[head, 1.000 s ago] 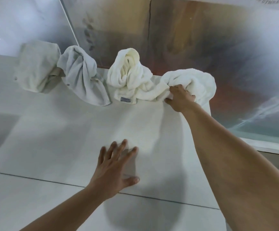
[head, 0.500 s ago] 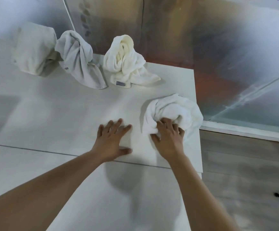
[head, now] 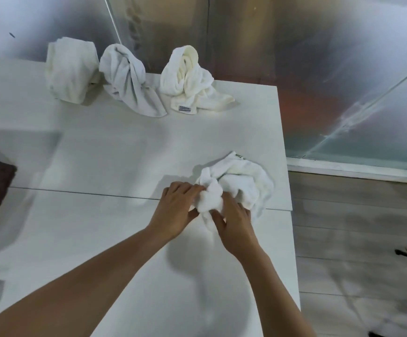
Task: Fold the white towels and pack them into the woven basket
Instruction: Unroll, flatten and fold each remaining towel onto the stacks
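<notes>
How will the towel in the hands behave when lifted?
Probably floppy: the towel lies crumpled and bunches between the left hand and right hand. Likely light, and its loose edges should drape and unfurl. Its terry surface looks unlikely to slip.

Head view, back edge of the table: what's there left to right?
Rolled cream towel → twisted greyish towel → bunched white towel with a label. A fourth crumpled towel lies nearer, gripped by the left hand and right hand, so it is not in that row.
</notes>
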Action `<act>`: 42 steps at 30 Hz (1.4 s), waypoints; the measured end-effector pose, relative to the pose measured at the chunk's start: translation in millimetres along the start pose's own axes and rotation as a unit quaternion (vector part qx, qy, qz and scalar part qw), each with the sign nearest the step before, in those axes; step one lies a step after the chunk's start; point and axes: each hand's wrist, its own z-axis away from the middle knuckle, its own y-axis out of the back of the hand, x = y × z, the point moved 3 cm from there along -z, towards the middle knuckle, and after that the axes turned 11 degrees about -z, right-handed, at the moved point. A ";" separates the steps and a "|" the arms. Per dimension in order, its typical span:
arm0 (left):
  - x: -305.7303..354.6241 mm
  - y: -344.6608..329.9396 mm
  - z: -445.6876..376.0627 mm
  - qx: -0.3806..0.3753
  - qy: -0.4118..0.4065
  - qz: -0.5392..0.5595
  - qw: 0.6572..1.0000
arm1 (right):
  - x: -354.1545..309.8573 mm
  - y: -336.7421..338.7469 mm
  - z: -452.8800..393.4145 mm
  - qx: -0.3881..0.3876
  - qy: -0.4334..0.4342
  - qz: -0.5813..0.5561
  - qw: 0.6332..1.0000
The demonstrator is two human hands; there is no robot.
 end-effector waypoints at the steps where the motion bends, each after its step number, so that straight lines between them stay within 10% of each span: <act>1: -1.2 8.8 3.4 0.016 0.001 0.003 1.000 | -9.0 6.2 5.4 0.030 -0.013 -0.033 0.999; 8: 3.8 77.3 36.3 0.016 0.059 0.169 0.984 | -77.6 31.6 35.0 0.137 -0.065 -0.168 0.974; 15: -6.7 150.4 96.6 0.040 0.036 0.218 0.974 | -140.7 16.4 74.7 -0.013 -0.086 -0.241 0.967; 28: -55.2 255.2 199.9 0.145 0.037 0.150 0.977 | -242.0 19.5 148.7 0.037 -0.046 0.003 0.998; 36: -106.9 272.3 248.3 0.201 0.090 0.142 0.965 | -239.9 42.8 198.9 0.097 -0.160 0.235 0.954; 42: -139.4 247.8 283.9 0.125 0.153 0.136 0.971 | -272.7 47.1 239.0 0.254 -0.056 -0.165 0.952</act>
